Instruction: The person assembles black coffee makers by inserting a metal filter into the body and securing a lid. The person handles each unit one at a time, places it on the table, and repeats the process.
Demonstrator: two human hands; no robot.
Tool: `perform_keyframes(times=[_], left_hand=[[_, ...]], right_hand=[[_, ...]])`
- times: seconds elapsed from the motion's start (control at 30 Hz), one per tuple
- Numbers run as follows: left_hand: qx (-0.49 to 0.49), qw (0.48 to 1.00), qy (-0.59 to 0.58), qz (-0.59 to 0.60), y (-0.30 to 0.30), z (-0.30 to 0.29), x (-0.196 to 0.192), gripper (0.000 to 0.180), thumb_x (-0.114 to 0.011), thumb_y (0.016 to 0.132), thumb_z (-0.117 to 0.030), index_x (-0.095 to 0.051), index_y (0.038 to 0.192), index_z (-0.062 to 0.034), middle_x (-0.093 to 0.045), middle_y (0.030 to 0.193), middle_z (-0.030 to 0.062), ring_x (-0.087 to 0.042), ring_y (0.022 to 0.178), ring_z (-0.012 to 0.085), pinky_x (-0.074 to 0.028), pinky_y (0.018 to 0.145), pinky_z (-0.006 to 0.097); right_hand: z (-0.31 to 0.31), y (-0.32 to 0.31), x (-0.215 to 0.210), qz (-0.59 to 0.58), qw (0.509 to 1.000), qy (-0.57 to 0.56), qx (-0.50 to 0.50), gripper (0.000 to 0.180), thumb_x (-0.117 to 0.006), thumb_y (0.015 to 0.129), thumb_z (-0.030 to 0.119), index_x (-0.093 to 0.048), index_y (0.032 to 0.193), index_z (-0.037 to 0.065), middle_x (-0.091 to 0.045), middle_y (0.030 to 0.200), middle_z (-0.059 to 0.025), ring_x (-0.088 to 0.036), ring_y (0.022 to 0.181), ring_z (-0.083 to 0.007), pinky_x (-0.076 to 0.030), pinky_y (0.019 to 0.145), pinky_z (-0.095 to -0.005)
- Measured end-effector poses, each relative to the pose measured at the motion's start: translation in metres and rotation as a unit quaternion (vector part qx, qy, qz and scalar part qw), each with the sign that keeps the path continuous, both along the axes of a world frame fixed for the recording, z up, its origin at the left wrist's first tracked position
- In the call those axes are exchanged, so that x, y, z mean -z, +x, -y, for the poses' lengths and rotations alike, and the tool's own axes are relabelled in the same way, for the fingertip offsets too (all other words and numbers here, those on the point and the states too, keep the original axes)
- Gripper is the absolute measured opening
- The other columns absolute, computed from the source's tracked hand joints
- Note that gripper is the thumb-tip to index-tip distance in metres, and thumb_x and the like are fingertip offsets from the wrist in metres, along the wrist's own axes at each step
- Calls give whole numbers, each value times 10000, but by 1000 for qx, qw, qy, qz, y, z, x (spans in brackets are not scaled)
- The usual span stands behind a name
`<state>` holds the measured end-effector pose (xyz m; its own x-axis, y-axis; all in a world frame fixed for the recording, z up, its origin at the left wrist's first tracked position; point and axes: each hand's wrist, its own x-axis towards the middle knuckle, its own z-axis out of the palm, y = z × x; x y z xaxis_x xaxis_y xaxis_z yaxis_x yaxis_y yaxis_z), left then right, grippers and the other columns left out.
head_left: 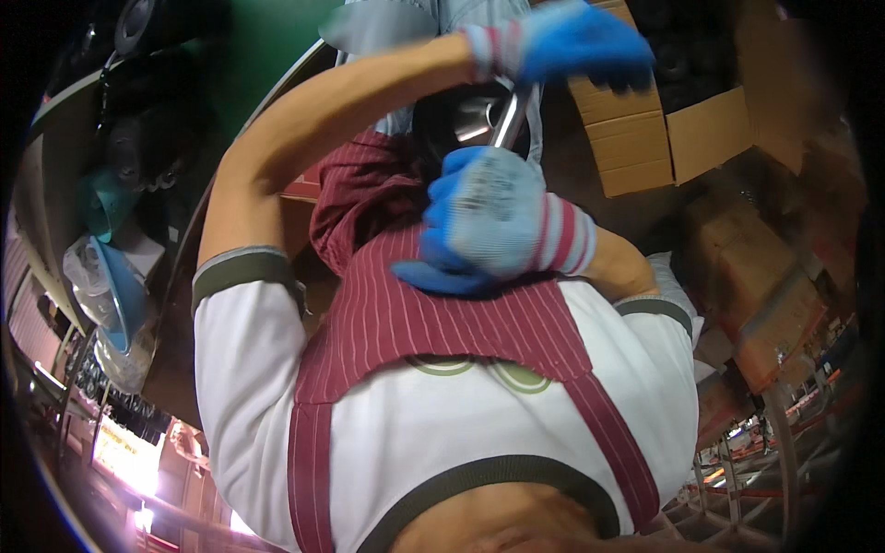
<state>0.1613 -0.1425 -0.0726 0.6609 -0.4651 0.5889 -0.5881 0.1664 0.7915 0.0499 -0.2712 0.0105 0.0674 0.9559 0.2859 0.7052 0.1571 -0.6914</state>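
Observation:
My right hand (493, 212), in a grey-and-blue work glove, is in front of my chest. Its fingers curl round the lower part of a shiny metal rod (510, 120), and the thumb lies apart along the apron. The rod slants up from that hand to my left hand (585, 46), in the same kind of glove, which is stretched out at the top. Its fingers are smeared by motion, so their grip is unclear. A black round thing (438, 124) with a bright reflection lies behind the rod, over my lap; the hands hide part of it.
An open cardboard box (627, 152) stands at the upper right, with more brown cartons (747, 267) below it. At the left are black round parts (138, 152) and a light blue basin-like thing (120, 290) beside clear plastic bags (88, 281). A green surface (267, 46) shows at the top left.

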Motion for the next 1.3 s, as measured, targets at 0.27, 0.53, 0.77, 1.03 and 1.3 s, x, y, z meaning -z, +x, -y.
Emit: perform_keyframes(times=[0.27, 0.53, 0.77, 1.03, 1.3], left_hand=[[-337, 904, 254, 73, -10, -20, -16, 527, -702, 917, -439, -669, 1240, -24, -702, 1149, 221, -664, 1111, 377, -532, 973, 451], [-289, 779, 556, -4, -67, -71, -50, 268, -651, 910, -303, -775, 871, -69, -704, 817, 218, -701, 780, 414, -553, 735, 459], [-309, 638, 704, -53, -122, 1, -74, 506, -591, 936, -337, -644, 1102, 138, -713, 931, 215, -691, 864, 350, -498, 822, 501], [-340, 660, 653, -148, -143, -12, -58, 462, -703, 974, -372, -559, 1314, -95, -720, 979, 188, -742, 850, 344, -623, 751, 402], [-151, 645, 745, 79, -134, -69, -40, 437, -709, 814, -410, -647, 1073, -62, -587, 704, 79, -649, 679, 276, -469, 570, 436]], right_hand=[[-56, 20, 32, -78, 994, 79, -3, 351, -678, 953, 365, -712, 710, 115, -642, 680, -119, -637, 591, -288, -503, 572, -390], [-2, 77, 91, -603, 730, 311, 85, 432, -442, 1082, 427, -675, 1197, 81, -675, 1052, -132, -659, 985, -309, -543, 947, -491], [-30, 108, 121, -694, 663, 229, 162, 391, -464, 1071, 327, -680, 1192, 24, -734, 1121, -184, -694, 1115, -264, -549, 993, -410], [-13, 78, 127, -447, 831, 222, 246, 395, -462, 1079, 320, -691, 1104, -2, -741, 981, -125, -709, 899, -234, -566, 844, -361], [19, 41, 159, -219, 858, 362, 293, 307, -529, 1080, 294, -675, 1161, 36, -699, 948, -59, -635, 811, -168, -535, 770, -306]])
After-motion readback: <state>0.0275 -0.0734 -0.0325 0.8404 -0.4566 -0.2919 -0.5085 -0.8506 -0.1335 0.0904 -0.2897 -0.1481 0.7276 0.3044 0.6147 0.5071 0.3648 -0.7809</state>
